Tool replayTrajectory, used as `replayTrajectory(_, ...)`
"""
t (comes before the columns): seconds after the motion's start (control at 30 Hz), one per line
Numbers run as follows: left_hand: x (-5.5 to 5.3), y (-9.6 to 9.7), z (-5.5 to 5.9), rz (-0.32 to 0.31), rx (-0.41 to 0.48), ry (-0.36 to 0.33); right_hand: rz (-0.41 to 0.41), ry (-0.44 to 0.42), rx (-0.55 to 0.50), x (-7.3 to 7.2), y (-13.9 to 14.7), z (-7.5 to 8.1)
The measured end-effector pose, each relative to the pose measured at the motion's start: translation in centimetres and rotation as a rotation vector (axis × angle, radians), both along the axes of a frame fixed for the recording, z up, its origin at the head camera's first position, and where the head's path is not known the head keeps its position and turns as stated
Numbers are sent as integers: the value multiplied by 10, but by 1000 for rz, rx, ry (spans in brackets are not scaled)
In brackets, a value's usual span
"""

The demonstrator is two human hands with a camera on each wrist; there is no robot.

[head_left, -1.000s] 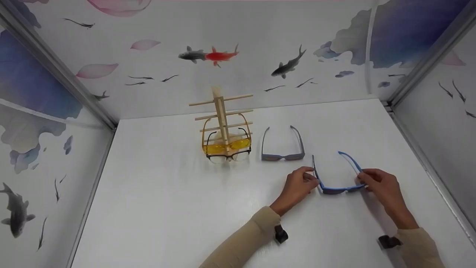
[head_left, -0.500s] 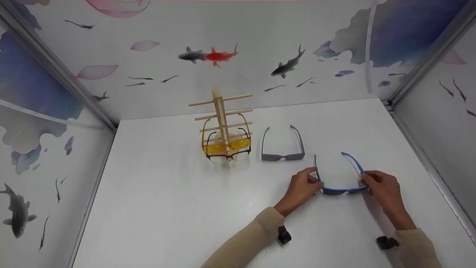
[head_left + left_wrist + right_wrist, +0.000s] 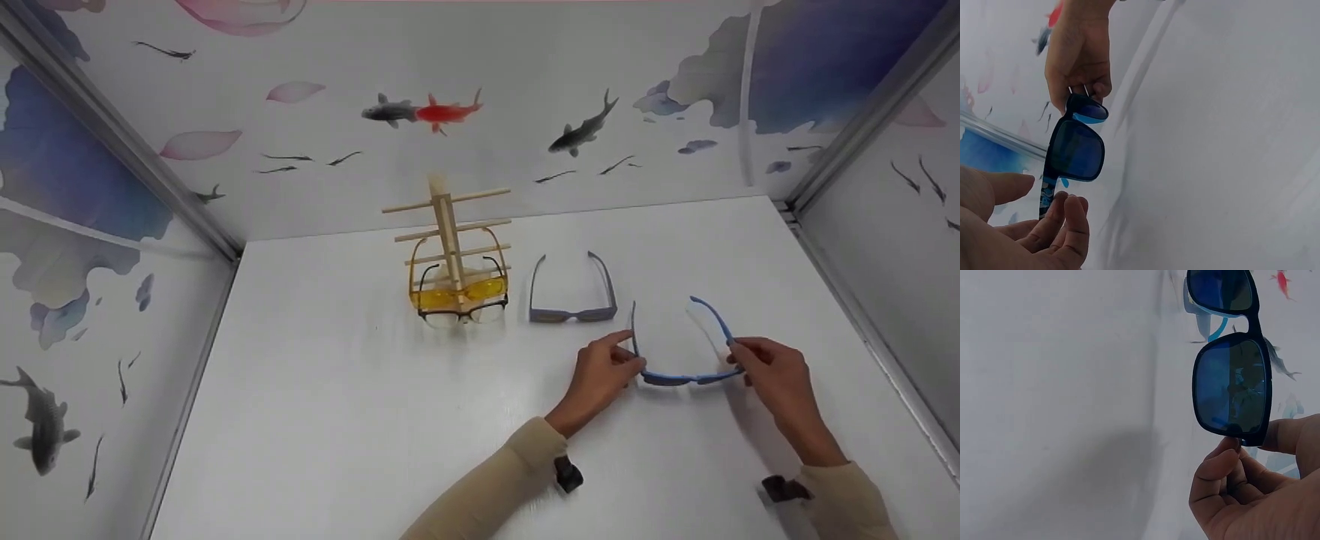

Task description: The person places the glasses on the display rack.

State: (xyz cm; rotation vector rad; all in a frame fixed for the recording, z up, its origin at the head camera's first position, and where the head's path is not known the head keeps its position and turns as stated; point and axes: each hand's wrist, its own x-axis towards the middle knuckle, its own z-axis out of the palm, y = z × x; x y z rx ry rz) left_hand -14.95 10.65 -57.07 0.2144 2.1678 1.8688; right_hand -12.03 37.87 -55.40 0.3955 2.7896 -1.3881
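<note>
Blue-framed sunglasses (image 3: 667, 379) with dark lenses are held at the right, temples spread and pointing away from me. My left hand (image 3: 598, 380) holds them by the left temple near the hinge. In the left wrist view that patterned temple (image 3: 1046, 197) passes between the thumb and curled fingers. At the opposite hinge, my right hand (image 3: 776, 382) pinches the other temple between thumb and fingers. The right wrist view shows the lens (image 3: 1233, 388) just above those fingertips. Grey sunglasses (image 3: 574, 315) lie unfolded behind the left hand.
A wooden glasses rack (image 3: 448, 232) with several crossbars stands near the back wall. Yellow-lens glasses (image 3: 487, 288) and black-framed clear glasses (image 3: 442, 319) hang low on it. Printed walls (image 3: 517, 67) border the white table (image 3: 337, 420).
The blue sunglasses shifted slightly right, then back left and a little away from me, with both hands still on them. The rack and grey sunglasses stayed in place.
</note>
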Motion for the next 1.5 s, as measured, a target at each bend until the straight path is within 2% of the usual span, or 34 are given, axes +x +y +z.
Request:
replayTrajectory(0.17, 2, -6, 6, 38, 12, 12, 8, 24, -33, 1, -7, 6)
replayTrajectory(0.47, 5, -21, 17, 60, 17, 5, 29, 32, -75, 6, -17, 15)
replayTrajectory(0.7, 4, -38, 24, 66, 8, -14, 59, 28, -105, 4, -26, 18)
replayTrajectory(1.0, 5, -57, 30, 85, -19, -23, 108, 40, -117, 0, -40, 19)
replayTrajectory(1.23, 5, -71, 32, 70, -35, 24, 131, 75, -157, -1, -50, 19)
replayTrajectory(1.5, 7, -85, 36, 80, -49, 26, 155, 67, -164, -2, -63, 20)
